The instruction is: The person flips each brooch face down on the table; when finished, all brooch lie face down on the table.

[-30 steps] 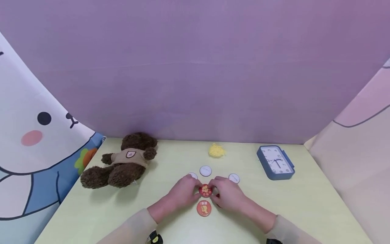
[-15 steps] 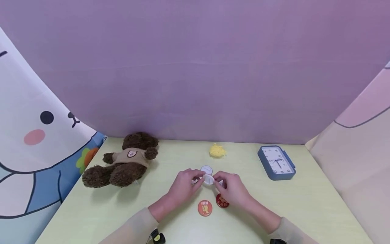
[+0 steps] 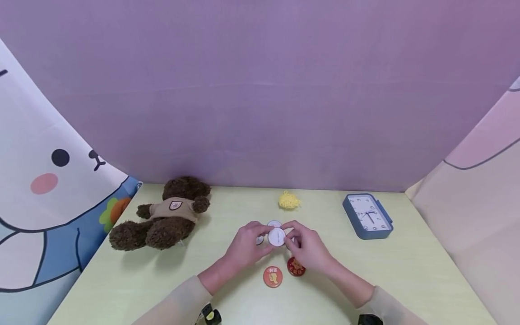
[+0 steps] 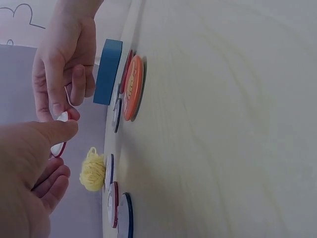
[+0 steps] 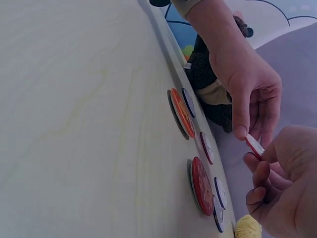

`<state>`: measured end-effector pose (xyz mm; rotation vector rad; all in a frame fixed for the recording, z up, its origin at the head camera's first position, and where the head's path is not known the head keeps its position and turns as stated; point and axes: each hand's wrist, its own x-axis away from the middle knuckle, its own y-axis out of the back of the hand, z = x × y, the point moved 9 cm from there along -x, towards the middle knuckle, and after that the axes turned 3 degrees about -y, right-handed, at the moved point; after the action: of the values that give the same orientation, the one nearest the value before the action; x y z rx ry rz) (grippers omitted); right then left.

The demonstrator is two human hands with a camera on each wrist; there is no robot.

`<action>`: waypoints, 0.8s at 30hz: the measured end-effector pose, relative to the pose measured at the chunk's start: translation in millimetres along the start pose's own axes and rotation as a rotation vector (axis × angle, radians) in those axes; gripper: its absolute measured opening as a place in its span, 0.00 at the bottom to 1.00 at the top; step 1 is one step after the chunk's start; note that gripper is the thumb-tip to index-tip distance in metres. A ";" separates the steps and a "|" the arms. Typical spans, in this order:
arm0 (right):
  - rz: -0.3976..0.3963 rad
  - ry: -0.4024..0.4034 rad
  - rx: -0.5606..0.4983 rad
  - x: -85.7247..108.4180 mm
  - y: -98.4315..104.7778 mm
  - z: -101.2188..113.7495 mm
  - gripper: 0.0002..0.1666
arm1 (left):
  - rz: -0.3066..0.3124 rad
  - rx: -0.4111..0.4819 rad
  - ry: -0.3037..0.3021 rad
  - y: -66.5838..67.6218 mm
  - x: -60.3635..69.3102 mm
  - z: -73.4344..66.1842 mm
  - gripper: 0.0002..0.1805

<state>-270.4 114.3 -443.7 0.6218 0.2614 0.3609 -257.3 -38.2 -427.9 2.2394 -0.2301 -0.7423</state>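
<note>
A round pin badge (image 3: 276, 237), white back up with a red rim, is held above the table between both hands. My left hand (image 3: 243, 247) pinches its left edge between thumb and fingers. My right hand (image 3: 310, 250) pinches the opposite edge; the right wrist view shows the badge (image 5: 254, 147) tilted between the fingertips. Below the hands lie an orange badge (image 3: 272, 276) and a dark red badge (image 3: 296, 266), both printed side up. White-backed badges lie behind, one (image 3: 274, 223) beyond the held badge and another (image 3: 260, 239) partly hidden by my left fingers.
Farther back on the table (image 3: 406, 271) is a yellow yarn ball (image 3: 289, 201). A brown teddy bear (image 3: 172, 212) lies on the left, and a blue clock (image 3: 368, 216) on the right. A purple backdrop (image 3: 260, 99) rises behind the table.
The badge between my hands showed its red printed face; now its white back faces up. Both hands have lifted it and moved slightly away from the orange badge, uncovering the dark red one.
</note>
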 end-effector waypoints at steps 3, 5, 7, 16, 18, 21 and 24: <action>0.004 0.030 0.061 -0.5 -2.2 -0.9 0.19 | 0.050 -0.037 0.026 -5.9 0.1 3.7 0.21; 0.001 0.052 0.119 -1.0 -4.6 -1.6 0.19 | 0.086 -0.062 0.043 -11.1 0.7 7.0 0.21; -0.007 0.073 0.175 -1.6 -7.2 -2.2 0.19 | 0.118 -0.075 0.056 -16.2 1.2 10.3 0.21; -0.020 0.047 0.339 -5.6 -17.5 -6.4 0.20 | 0.178 -0.145 0.062 -29.5 2.5 19.4 0.19; -0.017 0.045 0.358 -5.6 -19.0 -5.6 0.20 | 0.190 -0.154 0.066 -31.3 2.6 20.2 0.19; -0.006 0.062 0.397 -5.2 -22.3 -4.0 0.20 | 0.209 -0.166 0.069 -33.7 3.7 20.6 0.17; 0.011 0.080 0.425 -4.9 -26.1 -3.0 0.19 | 0.223 -0.184 0.072 -35.9 4.0 20.8 0.16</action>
<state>-269.3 94.2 -461.3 1.0276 0.4168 0.3435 -268.2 -27.1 -466.6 2.0221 -0.3553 -0.5392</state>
